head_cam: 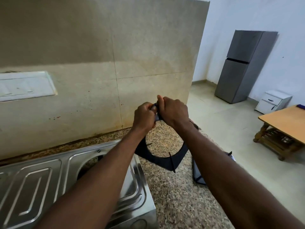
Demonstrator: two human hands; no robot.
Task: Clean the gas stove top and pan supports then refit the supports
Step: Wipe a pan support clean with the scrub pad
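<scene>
From the head camera, the left hand [144, 115] and right hand [175, 111] are raised close together. The fingers of both are curled tight round the top corner of a black pan support [162, 160], which hangs tilted beneath them over the granite counter [173, 195]. A dark scrap between the thumbs may be a cloth or the support's own corner; blur leaves that open. A second support [198, 177] lies under the right forearm, and the steel stove top [49, 179] sits below the left forearm. Gripped at one corner only, the hanging frame could swing or slip under rubbing and strike the counter.
</scene>
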